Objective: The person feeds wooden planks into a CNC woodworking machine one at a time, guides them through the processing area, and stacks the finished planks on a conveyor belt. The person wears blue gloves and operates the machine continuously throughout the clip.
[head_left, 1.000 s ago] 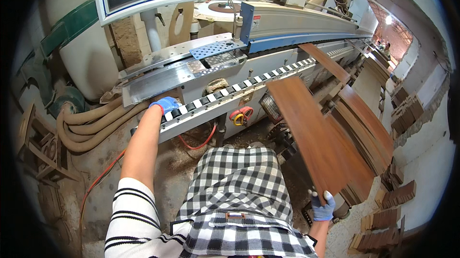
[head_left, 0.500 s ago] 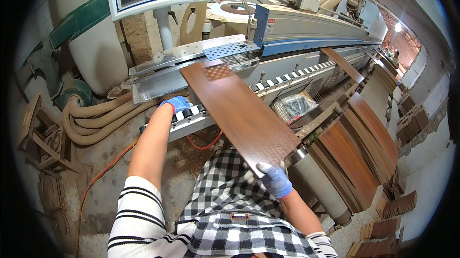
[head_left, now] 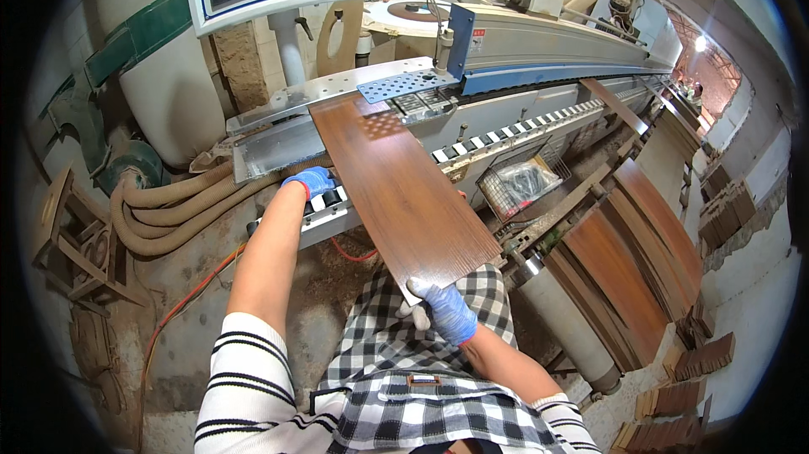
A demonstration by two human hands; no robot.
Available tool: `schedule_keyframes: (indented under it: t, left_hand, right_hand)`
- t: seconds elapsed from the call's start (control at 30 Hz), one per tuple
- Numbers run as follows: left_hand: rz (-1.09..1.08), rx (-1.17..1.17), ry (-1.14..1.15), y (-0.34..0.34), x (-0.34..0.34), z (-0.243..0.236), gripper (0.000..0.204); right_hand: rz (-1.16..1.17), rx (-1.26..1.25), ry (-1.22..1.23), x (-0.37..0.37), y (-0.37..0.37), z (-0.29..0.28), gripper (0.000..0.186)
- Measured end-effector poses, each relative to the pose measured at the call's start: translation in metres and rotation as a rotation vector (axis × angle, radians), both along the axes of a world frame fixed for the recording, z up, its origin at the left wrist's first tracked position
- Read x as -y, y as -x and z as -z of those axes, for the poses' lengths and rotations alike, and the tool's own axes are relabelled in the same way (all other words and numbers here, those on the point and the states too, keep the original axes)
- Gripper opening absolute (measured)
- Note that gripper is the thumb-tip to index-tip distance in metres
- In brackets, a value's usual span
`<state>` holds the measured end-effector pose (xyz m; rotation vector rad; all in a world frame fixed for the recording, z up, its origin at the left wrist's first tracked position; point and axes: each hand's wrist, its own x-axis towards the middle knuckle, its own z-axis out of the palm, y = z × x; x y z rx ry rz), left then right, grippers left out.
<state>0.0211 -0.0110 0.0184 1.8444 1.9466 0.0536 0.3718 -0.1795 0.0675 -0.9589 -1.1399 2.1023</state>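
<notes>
Gripping a wood-grain board (head_left: 404, 193) was the right hand (head_left: 448, 312); the left hand (head_left: 314, 181) rested on a roller rail (head_left: 477, 144), grip unclear.

Long glossy brown board (head_left: 403, 193), flat, slantwise across roller rail (head_left: 497, 138), far end over metal table (head_left: 276, 152).

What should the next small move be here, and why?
Probably set the left hand against the brown board at its left edge to steady it: the right hand grips only the near end, while the far end lies beside the blue perforated plate.
</notes>
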Motion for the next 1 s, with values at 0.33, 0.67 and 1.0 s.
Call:
schedule_keyframes:
  t: [0.33,0.67,1.0]
  left_hand:
    - [0.05,0.06,-0.021,-0.009,0.013,-0.022,0.044]
    - [0.057,0.044,-0.02,-0.002,0.007,-0.011,0.042]
    - [0.063,0.067,0.047,0.006,-0.001,0.0,0.048]
  right_hand:
    - [0.266,-0.086,-0.059,-0.031,-0.029,0.013,0.023]
    - [0.421,0.067,0.065,-0.077,-0.077,0.001,0.022]
    - [0.712,0.007,0.029,-0.129,-0.119,-0.008,0.029]
